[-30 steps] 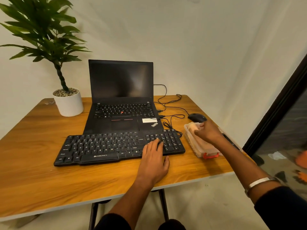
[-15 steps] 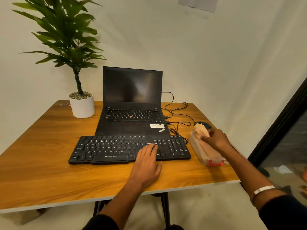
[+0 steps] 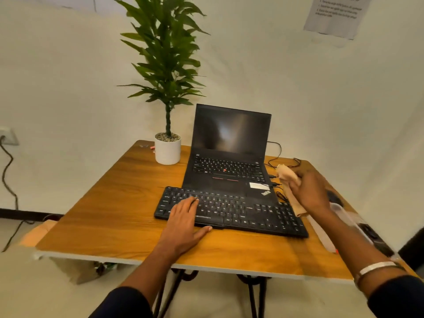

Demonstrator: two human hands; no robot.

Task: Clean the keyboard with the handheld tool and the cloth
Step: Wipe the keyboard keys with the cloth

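Two hands, left hand [image 3: 183, 222] flat on keyboard [image 3: 241, 214], right hand [image 3: 309, 191] gripping cloth [image 3: 288, 180]

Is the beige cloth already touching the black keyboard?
No, the right hand holds the cloth raised beside the keyboard.

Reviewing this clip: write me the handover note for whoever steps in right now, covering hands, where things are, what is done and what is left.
Left hand: flat, fingers straight, on the left part of the black keyboard, steadying it.
Right hand: grips the beige cloth, lifted above the keyboard's right end, not touching the keys.
Clear plastic box sits at the table's right edge; handheld tool not identifiable.
Done: cloth in hand.
Left: wipe the keys, use the tool.
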